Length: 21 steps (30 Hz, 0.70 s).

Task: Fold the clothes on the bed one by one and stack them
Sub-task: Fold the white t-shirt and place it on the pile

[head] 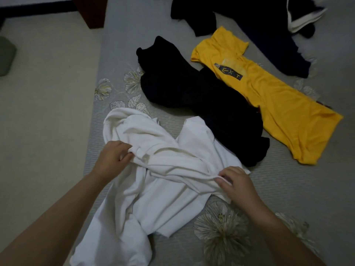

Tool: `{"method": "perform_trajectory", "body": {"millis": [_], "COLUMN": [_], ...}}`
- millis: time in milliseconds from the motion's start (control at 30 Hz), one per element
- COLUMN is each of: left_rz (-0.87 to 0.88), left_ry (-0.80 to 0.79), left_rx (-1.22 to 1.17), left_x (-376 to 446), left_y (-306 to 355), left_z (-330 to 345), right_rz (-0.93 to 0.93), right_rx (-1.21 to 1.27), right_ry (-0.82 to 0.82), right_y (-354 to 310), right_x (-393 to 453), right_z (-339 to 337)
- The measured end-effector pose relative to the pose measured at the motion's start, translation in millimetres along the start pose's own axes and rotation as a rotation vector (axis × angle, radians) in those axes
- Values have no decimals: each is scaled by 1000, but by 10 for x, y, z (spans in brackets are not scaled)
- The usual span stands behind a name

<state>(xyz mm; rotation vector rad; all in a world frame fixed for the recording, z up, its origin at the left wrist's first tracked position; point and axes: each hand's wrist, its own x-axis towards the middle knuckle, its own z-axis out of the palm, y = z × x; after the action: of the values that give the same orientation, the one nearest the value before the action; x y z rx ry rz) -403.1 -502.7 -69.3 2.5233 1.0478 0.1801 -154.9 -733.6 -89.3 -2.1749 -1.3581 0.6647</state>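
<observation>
Nearest my camera lies the crumpled white cotton garment [153, 189], spread unfolded on the grey bed cover with pale flower prints [288, 179]. I have my left hand [113, 158] at the garment's left side, fingers curled and pinching a bunched fold of the white cloth. My right hand [238, 184] sits at the garment's right side, fingertips pinching a thin hem or edge there. A raised ridge of cloth runs between the two hands. The garment's lower part trails toward the bed's near edge.

Just beyond the white garment lies a rumpled black garment [201, 96], its near end touching the white one. Beside it, to the right and partly under its edge, a yellow T-shirt with a dark printed label [278, 104] lies flat and stretched out. Farther back sit a dark navy piece of clothing [259, 25] and a white-edged item [305, 18]; I cannot tell what that one is. A pale floor [48, 102] shows left of the bed.
</observation>
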Motion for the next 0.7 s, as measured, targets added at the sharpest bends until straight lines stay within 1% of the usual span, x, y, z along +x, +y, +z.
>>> {"method": "perform_trajectory", "body": {"millis": [67, 133, 167, 233, 300, 333, 400, 433, 467, 533, 567, 600, 667, 700], "left_rz": [29, -27, -86, -261, -446, -509, -556, -567, -579, -612, -628, -640, -663, -675], "left_ry": [60, 70, 69, 87, 123, 110, 88, 94, 106, 118, 116, 112, 113, 122], "left_rx": [51, 98, 108, 83, 50, 22, -19, -21, -20, -30, -37, -46, -84, -123], "left_x": [-123, -300, -398, -590, -757, -851, -1080, -1216, -1363, -1681, -1845, -1999, -2280, -2387], "left_y": [0, -57, -104, -174, -163, -142, -109, -116, -127, -170, -187, -200, -192, -144], "left_z": [-56, -88, -90, -61, -51, -58, -105, -136, -174, -255, -286, -304, -288, -258], "right_rz": [-80, -183, -177, -97, -88, -109, -140, -208, -280, -388, -372, -317, -188, -160], "right_rx": [-11, -72, -86, -87, -81, -84, -132, -143, -91, -148, -157, -150, -6, 67], "right_ry": [63, 8, -39, -140, -157, -201, -291, -284, -298, -329, -389, -410, -358, -314], "right_y": [-7, -67, -140, -304, -464, -592, -849, -987, -1141, -1402, -1501, -1546, -1539, -1515], "right_x": [3, -46, -99, -279, -451, -544, -719, -809, -904, -1051, -1089, -1114, -1168, -1186], "right_z": [12, 20, 3, -4, 99, 175, 398, 534, 676, 985, 1097, 1187, 1212, 1127]}}
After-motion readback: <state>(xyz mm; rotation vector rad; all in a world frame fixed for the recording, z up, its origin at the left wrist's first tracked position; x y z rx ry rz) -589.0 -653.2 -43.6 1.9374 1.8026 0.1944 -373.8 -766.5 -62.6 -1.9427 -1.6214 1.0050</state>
